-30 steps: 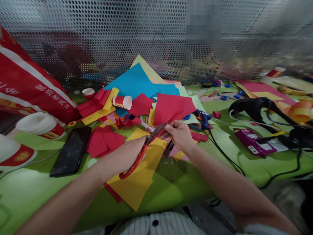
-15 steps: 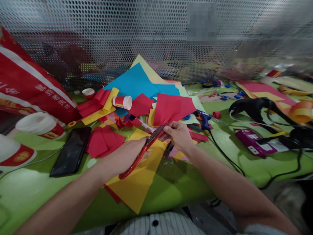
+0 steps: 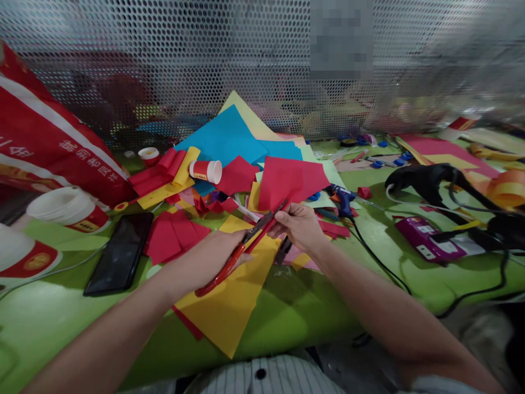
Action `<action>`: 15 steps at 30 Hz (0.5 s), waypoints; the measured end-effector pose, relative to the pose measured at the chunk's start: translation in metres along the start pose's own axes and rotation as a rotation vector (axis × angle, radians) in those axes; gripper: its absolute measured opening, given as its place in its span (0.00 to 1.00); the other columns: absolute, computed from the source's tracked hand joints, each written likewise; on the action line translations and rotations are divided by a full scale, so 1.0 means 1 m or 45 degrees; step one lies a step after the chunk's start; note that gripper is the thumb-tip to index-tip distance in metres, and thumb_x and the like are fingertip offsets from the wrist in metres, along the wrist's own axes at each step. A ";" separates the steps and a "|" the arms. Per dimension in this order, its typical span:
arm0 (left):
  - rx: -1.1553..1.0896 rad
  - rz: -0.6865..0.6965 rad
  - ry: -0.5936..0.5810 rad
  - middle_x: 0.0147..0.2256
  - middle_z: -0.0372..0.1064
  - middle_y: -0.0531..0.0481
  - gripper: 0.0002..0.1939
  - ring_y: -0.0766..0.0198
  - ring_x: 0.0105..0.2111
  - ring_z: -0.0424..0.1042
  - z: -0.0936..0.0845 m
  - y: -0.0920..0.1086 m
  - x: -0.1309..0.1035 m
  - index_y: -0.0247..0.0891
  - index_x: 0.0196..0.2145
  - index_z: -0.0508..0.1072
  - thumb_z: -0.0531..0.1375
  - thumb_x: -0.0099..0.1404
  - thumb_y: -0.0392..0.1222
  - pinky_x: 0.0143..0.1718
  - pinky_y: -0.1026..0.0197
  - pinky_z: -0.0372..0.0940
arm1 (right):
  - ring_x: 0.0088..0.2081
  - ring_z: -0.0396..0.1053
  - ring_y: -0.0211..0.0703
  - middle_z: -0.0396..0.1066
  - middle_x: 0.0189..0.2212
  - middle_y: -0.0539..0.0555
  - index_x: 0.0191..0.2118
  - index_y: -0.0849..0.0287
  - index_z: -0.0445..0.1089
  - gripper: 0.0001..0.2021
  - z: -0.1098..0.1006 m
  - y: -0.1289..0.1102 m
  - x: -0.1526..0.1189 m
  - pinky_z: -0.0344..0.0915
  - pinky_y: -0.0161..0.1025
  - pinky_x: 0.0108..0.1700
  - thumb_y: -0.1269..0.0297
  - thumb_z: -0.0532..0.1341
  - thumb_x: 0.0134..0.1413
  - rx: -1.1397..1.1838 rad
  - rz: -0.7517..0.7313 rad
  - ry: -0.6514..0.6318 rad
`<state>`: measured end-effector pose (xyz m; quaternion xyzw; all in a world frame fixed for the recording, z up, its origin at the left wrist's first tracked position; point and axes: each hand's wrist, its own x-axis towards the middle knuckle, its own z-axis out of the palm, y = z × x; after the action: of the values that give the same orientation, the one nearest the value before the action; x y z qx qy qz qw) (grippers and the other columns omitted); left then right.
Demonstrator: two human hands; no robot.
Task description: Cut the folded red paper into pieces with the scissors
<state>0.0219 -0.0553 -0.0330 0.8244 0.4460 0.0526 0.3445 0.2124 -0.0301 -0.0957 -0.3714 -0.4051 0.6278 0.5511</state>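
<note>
My left hand [image 3: 217, 254] is wrapped round a pair of scissors [image 3: 233, 262] with red handles. Their dark blades point up and to the right, toward my other hand. Thumb and fingers of my right hand [image 3: 301, 225] pinch a small piece of red paper [image 3: 268, 225] right at the blades; much of it is hidden by fingers and scissors. Under both hands lies a yellow sheet of paper [image 3: 229, 312], one corner reaching over the table's front edge. Just beyond the blade tips rests a larger red sheet [image 3: 291, 178].
Red paper pieces [image 3: 174, 235] and a black phone [image 3: 118, 254] lie to the left, beside white-and-red paper cups [image 3: 68, 210]. Blue sheets [image 3: 225, 134] sit behind. On the right are a blue glue gun [image 3: 343, 200] with its cord and a purple power strip [image 3: 429, 238].
The scissors' handle end has dropped slightly down and left with my left hand. My right hand stays nearly in place, still pinching the red paper.
</note>
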 end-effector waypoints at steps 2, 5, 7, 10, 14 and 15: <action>-0.053 0.005 0.008 0.28 0.72 0.51 0.12 0.59 0.27 0.70 0.000 0.000 0.000 0.41 0.39 0.71 0.54 0.60 0.47 0.26 0.64 0.59 | 0.15 0.70 0.40 0.70 0.11 0.48 0.17 0.59 0.64 0.20 0.000 -0.001 0.000 0.69 0.31 0.17 0.51 0.71 0.25 -0.003 0.008 -0.006; -0.139 0.008 -0.027 0.29 0.73 0.51 0.14 0.60 0.28 0.71 0.000 0.001 -0.001 0.41 0.42 0.70 0.52 0.62 0.48 0.28 0.64 0.60 | 0.15 0.70 0.40 0.70 0.12 0.49 0.18 0.60 0.65 0.20 -0.001 -0.001 0.000 0.69 0.30 0.17 0.52 0.72 0.25 0.005 0.030 -0.029; -0.190 0.007 -0.058 0.32 0.74 0.51 0.15 0.60 0.30 0.71 -0.001 0.002 -0.001 0.40 0.43 0.69 0.52 0.63 0.49 0.30 0.63 0.61 | 0.15 0.71 0.39 0.70 0.12 0.49 0.18 0.61 0.66 0.19 -0.002 -0.001 0.000 0.69 0.30 0.17 0.53 0.72 0.25 0.006 0.065 -0.044; -0.230 -0.015 -0.076 0.35 0.74 0.50 0.15 0.59 0.33 0.71 -0.001 0.004 0.000 0.39 0.41 0.69 0.53 0.62 0.50 0.32 0.63 0.62 | 0.15 0.70 0.39 0.71 0.13 0.49 0.19 0.61 0.67 0.19 -0.002 -0.001 0.000 0.69 0.30 0.17 0.54 0.72 0.25 -0.005 0.110 -0.057; -0.259 0.000 -0.062 0.37 0.73 0.49 0.16 0.57 0.36 0.71 0.004 0.001 0.003 0.40 0.43 0.69 0.53 0.61 0.50 0.36 0.61 0.63 | 0.15 0.70 0.37 0.71 0.14 0.48 0.20 0.61 0.67 0.18 -0.002 0.000 0.001 0.69 0.30 0.17 0.54 0.72 0.25 0.009 0.114 -0.086; -0.260 0.007 -0.038 0.37 0.73 0.48 0.16 0.57 0.36 0.71 0.006 0.000 0.004 0.40 0.43 0.69 0.53 0.60 0.50 0.36 0.61 0.63 | 0.15 0.70 0.37 0.71 0.14 0.48 0.19 0.61 0.67 0.18 -0.002 0.000 0.001 0.69 0.30 0.17 0.54 0.72 0.25 0.011 0.110 -0.084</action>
<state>0.0266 -0.0550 -0.0387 0.7870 0.4307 0.0866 0.4332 0.2139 -0.0292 -0.0967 -0.3652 -0.4039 0.6648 0.5114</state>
